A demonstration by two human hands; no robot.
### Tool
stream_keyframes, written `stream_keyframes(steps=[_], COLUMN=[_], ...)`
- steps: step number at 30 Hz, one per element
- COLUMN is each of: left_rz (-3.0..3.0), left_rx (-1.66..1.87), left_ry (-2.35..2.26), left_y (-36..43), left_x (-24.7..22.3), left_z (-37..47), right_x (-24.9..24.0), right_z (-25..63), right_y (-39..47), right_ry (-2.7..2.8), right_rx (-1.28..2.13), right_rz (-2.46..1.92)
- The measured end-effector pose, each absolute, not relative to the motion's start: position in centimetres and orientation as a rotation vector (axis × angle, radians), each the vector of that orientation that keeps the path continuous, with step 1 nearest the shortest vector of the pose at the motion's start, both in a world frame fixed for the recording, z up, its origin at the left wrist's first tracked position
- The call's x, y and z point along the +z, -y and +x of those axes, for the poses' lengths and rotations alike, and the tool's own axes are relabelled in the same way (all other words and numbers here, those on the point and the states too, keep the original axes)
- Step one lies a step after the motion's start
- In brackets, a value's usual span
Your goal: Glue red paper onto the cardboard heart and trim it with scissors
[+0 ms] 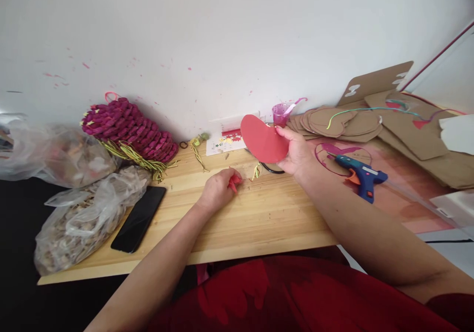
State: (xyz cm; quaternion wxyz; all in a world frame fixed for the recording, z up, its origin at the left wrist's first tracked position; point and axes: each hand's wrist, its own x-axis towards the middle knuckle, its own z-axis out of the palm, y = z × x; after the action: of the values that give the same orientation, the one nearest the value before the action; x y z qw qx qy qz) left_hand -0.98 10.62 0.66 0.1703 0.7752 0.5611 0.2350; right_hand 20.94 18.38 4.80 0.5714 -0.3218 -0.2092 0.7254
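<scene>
My right hand (294,152) grips a red paper heart (262,139) by its right edge and holds it tilted above the table. My left hand (218,189) rests low over the wooden table, fingers closed on red paper scraps (234,181) that stick out from its fingertips. Between the hands lies a small yellow-green tassel (256,172). A black ring-shaped handle (272,168) shows partly under the heart; the rest of it is hidden. Behind the heart, a white sheet (218,147) bears small red, yellow and green pieces.
A blue glue gun (361,174) lies at right near stacked cardboard hearts (326,122). A pink-stained cup (280,116) holds a brush. At left are a magenta pinecone-like craft (137,127), plastic bags (92,218) and a black phone (138,218). The table's front edge (259,254) is close to my body.
</scene>
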Motion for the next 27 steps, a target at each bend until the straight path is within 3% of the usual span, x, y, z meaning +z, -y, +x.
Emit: stream_keyframes(steps=[22, 27], left_rz=[2.347, 2.128], left_rx=[0.621, 0.876], left_ry=[-1.409, -1.441], left_y=[-11.3, -11.5], left_x=[0.6, 1.9], left_z=[1.1, -0.8], right_x=[5.1, 4.8], right_z=[20.8, 21.0], right_y=[-18.3, -18.6], right_ry=[0.461, 0.484], right_rx=[1.696, 1.697], right_rz=[-0.749, -0.743])
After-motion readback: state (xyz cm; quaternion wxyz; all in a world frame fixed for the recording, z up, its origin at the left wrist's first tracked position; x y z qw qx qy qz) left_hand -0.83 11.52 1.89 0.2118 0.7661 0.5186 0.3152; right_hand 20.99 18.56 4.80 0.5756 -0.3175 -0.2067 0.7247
